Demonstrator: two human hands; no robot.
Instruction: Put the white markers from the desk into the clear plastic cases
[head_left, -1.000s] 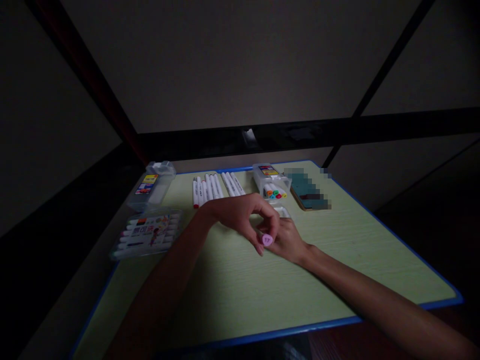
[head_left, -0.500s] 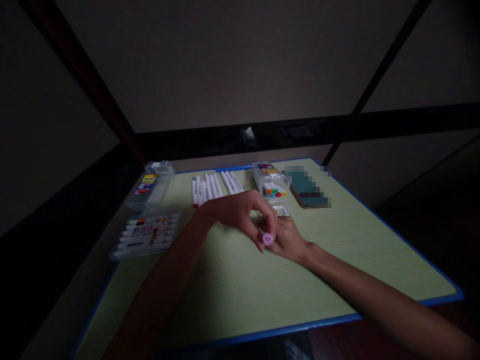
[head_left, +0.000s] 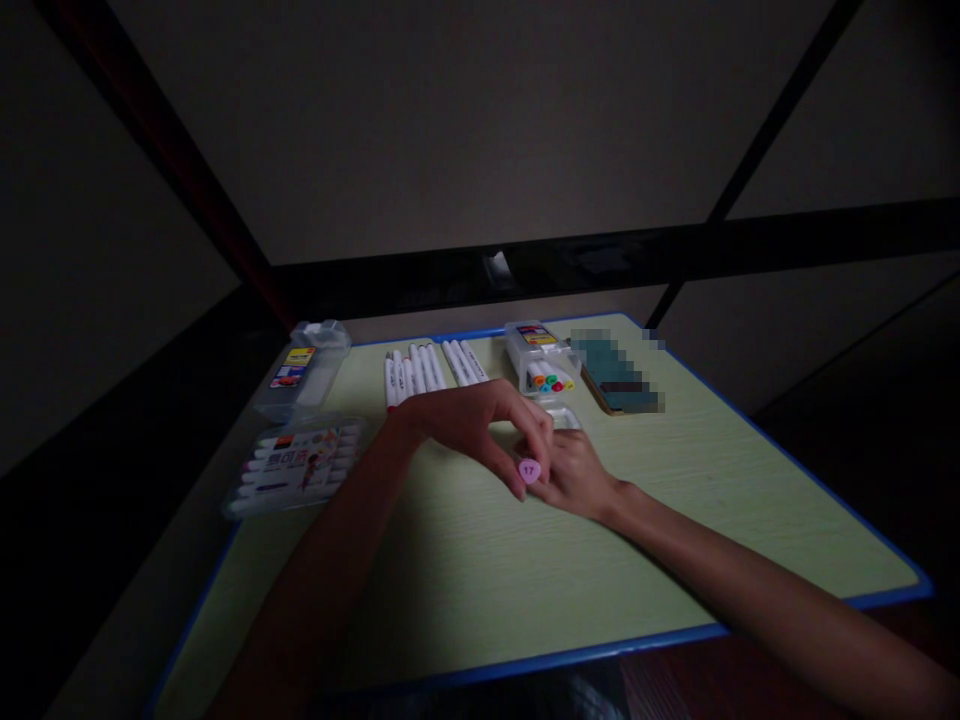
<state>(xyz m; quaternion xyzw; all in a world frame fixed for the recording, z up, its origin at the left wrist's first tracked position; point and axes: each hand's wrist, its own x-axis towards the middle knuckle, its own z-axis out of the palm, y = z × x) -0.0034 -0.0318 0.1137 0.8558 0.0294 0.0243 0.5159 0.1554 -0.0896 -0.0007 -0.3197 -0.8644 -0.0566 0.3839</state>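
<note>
At left, the printed marker case (head_left: pixel 296 468) lies beyond your left forearm, then your left hand (head_left: pixel 480 425) pinches the pink-ended marker (head_left: pixel 529 471) between thumb and fingers above the table (head_left: pixel 480 590), just beside your right hand (head_left: pixel 576 474), whose grip I cannot tell, its fingers hidden.

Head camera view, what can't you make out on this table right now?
All in the head view:
- marker numbered 17: barrel hidden by left hand
- right hand: most fingers behind left hand
- green slab: partly pixelated
- clear tray: near part covered by hands
</note>
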